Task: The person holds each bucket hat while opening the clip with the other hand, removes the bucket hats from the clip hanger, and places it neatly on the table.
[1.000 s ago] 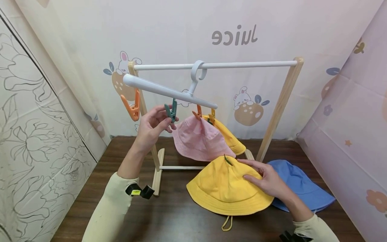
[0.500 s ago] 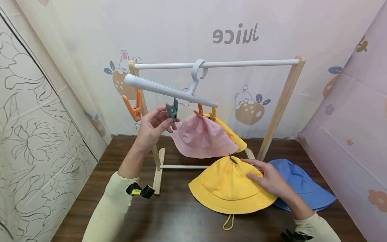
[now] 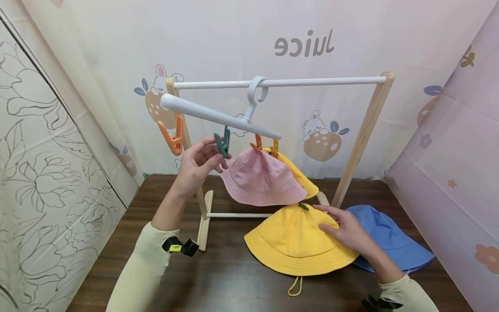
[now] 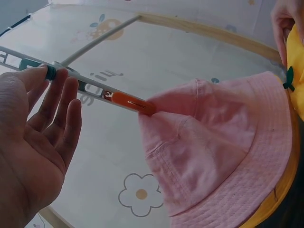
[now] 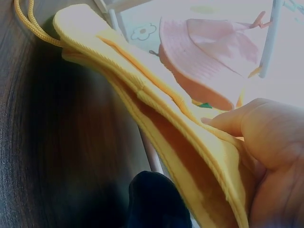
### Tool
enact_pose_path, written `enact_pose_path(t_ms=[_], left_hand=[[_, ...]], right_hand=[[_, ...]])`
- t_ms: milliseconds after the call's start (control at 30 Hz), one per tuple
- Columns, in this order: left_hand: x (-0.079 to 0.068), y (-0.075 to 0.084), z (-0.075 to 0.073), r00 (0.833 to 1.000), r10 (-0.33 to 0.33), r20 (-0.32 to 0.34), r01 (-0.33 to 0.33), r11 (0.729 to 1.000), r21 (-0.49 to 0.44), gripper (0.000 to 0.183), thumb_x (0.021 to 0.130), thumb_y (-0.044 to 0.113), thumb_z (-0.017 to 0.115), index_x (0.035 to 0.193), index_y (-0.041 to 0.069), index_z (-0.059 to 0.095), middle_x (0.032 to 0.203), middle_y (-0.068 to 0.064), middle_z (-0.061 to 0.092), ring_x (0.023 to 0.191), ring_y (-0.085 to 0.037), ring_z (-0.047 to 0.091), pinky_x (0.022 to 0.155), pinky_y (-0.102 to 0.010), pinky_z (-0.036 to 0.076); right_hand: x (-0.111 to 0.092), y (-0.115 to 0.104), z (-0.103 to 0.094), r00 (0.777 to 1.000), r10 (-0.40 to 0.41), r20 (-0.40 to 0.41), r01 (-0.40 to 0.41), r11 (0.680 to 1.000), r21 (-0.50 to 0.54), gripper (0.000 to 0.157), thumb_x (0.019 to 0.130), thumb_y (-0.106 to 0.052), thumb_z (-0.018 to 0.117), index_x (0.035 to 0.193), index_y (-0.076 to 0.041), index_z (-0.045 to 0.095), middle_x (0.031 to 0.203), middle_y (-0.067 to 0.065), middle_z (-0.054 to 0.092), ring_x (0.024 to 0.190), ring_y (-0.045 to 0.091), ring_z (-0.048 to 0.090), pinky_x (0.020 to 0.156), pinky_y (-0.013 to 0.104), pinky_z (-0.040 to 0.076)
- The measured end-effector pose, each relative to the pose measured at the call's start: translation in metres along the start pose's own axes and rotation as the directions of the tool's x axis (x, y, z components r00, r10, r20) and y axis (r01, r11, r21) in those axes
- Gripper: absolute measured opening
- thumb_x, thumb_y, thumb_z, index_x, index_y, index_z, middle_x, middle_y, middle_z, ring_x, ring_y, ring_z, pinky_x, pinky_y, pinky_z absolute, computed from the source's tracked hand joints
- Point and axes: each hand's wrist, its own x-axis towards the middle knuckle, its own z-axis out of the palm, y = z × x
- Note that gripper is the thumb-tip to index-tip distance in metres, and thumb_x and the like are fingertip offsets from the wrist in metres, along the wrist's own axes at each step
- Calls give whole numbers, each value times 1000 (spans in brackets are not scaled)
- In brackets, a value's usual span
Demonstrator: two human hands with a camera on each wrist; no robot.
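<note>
My left hand (image 3: 196, 162) pinches a green clothespin (image 3: 223, 145) that hangs from the white hanger (image 3: 210, 115). In the left wrist view, thumb and fingers meet at this green pin. With my right hand (image 3: 345, 227) I grip a yellow bucket hat (image 3: 300, 242) by its side, thumb in front. A small green leaf (image 3: 303, 206) tops its crown, and a cord loop (image 3: 295, 287) dangles below the brim. A pink hat (image 3: 261, 180) hangs from the hanger in an orange clothespin (image 3: 256, 143). Behind it, another yellow hat (image 3: 298, 173) hangs near a yellow clothespin (image 3: 274, 148).
The hanger tilts, hooked over the top bar (image 3: 323, 81) of a wooden rack (image 3: 360, 138). An orange clothespin (image 3: 174, 136) hangs at its left end. On the table (image 3: 218, 277), a blue hat (image 3: 390, 236) lies to the right, partly behind my right forearm.
The yellow hat in my right hand has shifted slightly right, and its leaf now sits right at the pink hat's brim. My left hand stays at the green clothespin.
</note>
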Motion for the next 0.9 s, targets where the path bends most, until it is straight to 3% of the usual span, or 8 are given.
enact_pose_path(t_ms=[433, 667, 900], left_hand=[[-4, -3, -3, 1000, -5, 18, 5, 1000, -15, 55, 102, -12, 56, 137, 28, 70, 109, 12, 83, 87, -6, 78, 77, -21, 64], [-9, -7, -4, 999, -42, 1, 42, 999, 6, 55, 102, -10, 56, 136, 31, 70, 108, 13, 82, 86, -6, 78, 76, -22, 64], [-14, -11, -4, 997, -76, -6, 77, 996, 38, 53, 104, -8, 58, 136, 32, 70, 108, 13, 82, 86, -6, 78, 76, -22, 63]], right_hand=[[1, 5, 1, 999, 49, -1, -49, 999, -15, 49, 101, -6, 82, 149, -7, 72, 147, 25, 74, 125, 46, 76, 85, 27, 58], [2, 8, 0, 998, 62, -1, -62, 998, -20, 47, 100, -6, 83, 146, -5, 73, 145, 26, 75, 122, 46, 78, 87, 30, 61], [2, 11, -2, 998, 57, -14, -57, 998, -22, 45, 101, -4, 82, 145, -5, 73, 144, 24, 76, 125, 51, 76, 93, 46, 66]])
